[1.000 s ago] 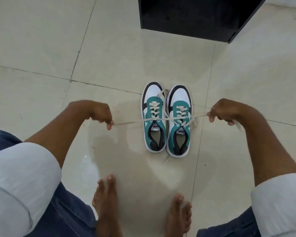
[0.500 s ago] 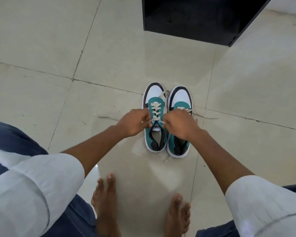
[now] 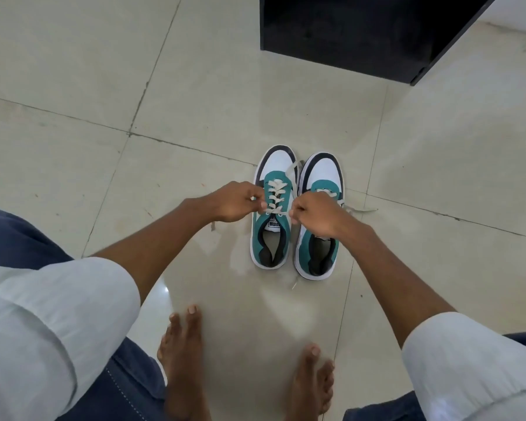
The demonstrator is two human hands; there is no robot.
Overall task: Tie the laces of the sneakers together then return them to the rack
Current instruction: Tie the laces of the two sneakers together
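Observation:
Two teal, white and black sneakers stand side by side on the tiled floor, toes pointing away from me: the left sneaker (image 3: 272, 238) and the right sneaker (image 3: 322, 174). Their cream laces (image 3: 275, 196) are in both my hands. My left hand (image 3: 236, 202) pinches a lace at the left sneaker's outer side. My right hand (image 3: 313, 212) pinches a lace over the gap between the shoes and covers the right sneaker's lacing. A loose lace end (image 3: 360, 210) trails to the right on the floor.
A black piece of furniture (image 3: 362, 31) stands on the floor beyond the sneakers. My bare feet (image 3: 182, 357) are planted near the bottom, just behind the shoes. Pale floor tiles (image 3: 73, 86) spread all around.
A second ago my hands were wide apart, pulling the laces taut. They have since come together over the sneakers, each still pinching a lace.

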